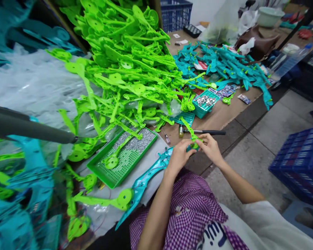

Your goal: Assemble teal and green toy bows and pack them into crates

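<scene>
The lime-green, slender plastic part with a rounded end (pixel 189 127) is located between the left hand (pixel 179 156) and the right hand (pixel 210 149), at the near edge of the brown-topped bench (pixel 228 116). Its long axis runs obliquely; the narrow end points away from the wearer, slightly leftward. The fingers of both hands are closed on the rounded end; the narrow end projects beyond the fingertips. In view, the part crosses the black-handled hammer (pixel 211 132). Bare bench surface extends rightward beyond the hammer; open floor (pixel 240 146) adjoins the edge.
</scene>
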`<state>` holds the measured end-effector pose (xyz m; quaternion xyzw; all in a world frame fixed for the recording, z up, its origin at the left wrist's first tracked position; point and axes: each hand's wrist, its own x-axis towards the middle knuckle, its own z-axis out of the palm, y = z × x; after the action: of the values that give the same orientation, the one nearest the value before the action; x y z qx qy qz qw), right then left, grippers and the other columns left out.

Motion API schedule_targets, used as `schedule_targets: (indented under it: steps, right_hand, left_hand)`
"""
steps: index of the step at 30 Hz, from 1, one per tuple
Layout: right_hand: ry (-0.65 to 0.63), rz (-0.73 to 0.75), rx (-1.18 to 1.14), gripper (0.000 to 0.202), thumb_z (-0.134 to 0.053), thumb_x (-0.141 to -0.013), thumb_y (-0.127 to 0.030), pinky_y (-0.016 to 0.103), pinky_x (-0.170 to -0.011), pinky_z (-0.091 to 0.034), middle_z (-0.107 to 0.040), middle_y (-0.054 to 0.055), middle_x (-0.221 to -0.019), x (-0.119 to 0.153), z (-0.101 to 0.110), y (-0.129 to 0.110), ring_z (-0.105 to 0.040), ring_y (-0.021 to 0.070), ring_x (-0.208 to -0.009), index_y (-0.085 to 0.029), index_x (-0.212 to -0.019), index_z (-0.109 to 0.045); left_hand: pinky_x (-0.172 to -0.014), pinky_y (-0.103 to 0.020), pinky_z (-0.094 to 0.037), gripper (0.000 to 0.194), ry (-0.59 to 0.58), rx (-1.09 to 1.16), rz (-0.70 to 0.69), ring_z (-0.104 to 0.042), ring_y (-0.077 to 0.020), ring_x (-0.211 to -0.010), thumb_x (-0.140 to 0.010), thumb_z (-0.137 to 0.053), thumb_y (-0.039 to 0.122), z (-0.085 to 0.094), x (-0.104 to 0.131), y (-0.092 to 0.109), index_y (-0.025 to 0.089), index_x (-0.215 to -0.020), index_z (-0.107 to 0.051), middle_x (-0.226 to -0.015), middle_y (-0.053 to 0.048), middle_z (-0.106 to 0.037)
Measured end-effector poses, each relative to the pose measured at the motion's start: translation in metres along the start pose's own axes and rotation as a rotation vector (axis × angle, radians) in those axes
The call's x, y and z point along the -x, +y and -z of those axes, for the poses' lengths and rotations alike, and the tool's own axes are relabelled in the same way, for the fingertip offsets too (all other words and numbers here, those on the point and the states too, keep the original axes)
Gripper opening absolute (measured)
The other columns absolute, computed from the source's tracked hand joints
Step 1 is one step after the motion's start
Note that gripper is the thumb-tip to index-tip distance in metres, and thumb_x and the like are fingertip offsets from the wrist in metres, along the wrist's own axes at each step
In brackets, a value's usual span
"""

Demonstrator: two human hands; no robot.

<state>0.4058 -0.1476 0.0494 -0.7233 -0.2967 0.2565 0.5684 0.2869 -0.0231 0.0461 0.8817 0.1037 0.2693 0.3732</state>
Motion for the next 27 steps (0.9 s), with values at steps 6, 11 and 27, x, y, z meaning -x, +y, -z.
schedule_targets:
  steps: [6, 11, 27]
  right_hand:
    - [-0.039, 0.274, 0.760, 0.029, -0.050, -0.097, -0.042, 0.034, -0.077, -0.047, -0.074, 0.010, -0.103, -0.039, 0.041, 0.000, -0.066, 0.0243, -0.093, -0.020, -0.104, -0.068]
    - [-0.306, 0.471, 1.228, 0.021, -0.051, -0.097, -0.027, 0.036, -0.081, -0.040, -0.070, 0.014, -0.105, -0.078, 0.046, 0.011, -0.060, 0.0258, -0.099, -0.015, -0.105, -0.066]
    - [0.370, -0.123, 1.120, 0.019, -0.046, -0.091, -0.031, 0.036, -0.071, -0.044, -0.064, 0.013, -0.101, -0.045, 0.147, 0.043, -0.060, 0.0272, -0.089, -0.019, -0.096, -0.060]
  left_hand:
    - [-0.081, -0.031, -0.058, 0.005, -0.146, -0.223, -0.050, -0.072, -0.0187, -0.089, -0.091, -0.064, 0.021, -0.009, 0.020, -0.011, 0.019, -0.088, -0.067, -0.112, -0.008, -0.071]
    - [-0.082, -0.031, -0.057, 0.006, -0.187, -0.308, -0.036, -0.071, -0.0188, -0.092, -0.093, -0.059, 0.020, -0.006, 0.022, -0.011, 0.020, -0.093, -0.065, -0.116, -0.008, -0.069]
    - [-0.075, -0.032, -0.053, 0.027, -0.461, -0.592, -0.112, -0.069, -0.0169, -0.082, -0.091, -0.052, 0.006, 0.013, 0.007, 0.011, 0.023, -0.103, -0.068, -0.131, -0.006, -0.066]
